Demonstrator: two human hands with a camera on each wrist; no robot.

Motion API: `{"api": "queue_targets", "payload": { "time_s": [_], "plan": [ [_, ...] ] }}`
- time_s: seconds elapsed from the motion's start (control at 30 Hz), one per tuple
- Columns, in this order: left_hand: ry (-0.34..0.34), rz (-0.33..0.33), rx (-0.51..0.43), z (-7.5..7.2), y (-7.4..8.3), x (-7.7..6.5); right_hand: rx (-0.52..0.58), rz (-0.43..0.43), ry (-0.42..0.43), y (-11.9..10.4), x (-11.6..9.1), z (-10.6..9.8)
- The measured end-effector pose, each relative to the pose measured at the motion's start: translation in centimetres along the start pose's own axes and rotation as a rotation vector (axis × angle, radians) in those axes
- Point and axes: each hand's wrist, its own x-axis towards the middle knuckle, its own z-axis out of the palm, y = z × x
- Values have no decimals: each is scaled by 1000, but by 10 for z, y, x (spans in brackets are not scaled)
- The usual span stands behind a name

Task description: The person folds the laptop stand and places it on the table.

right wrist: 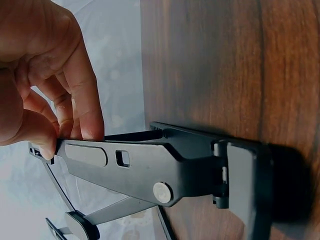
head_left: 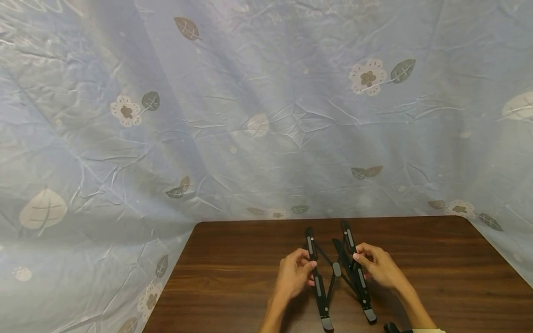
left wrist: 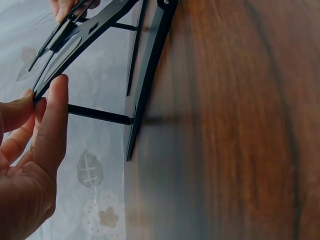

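A black folding laptop stand (head_left: 336,269) with grey pads stands on the wooden table, its two long arms spread apart and joined by crossed struts at a grey hub. My left hand (head_left: 293,273) pinches the left arm about midway between thumb and fingers. On the other side, my right hand (head_left: 380,266) grips the right arm a little above its middle. In the left wrist view, the raised upper bar (left wrist: 75,50) is propped over a lower leg (left wrist: 150,75). The right wrist view shows the grey-padded front lip (right wrist: 240,182) close to the tabletop.
The dark brown table (head_left: 225,263) has rounded far corners. Behind it and along its left side hangs a pale blue curtain (head_left: 250,175) with leaves and flowers. A small black object (head_left: 391,327) shows at the bottom edge, near the right forearm.
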Motion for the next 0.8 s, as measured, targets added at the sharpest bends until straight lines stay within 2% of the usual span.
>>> {"api": "queue_targets", "payload": {
  "time_s": [0.8],
  "plan": [
    [25,18,31,8,1,1,45,-52,-39,0,2,9]
  ]
}}
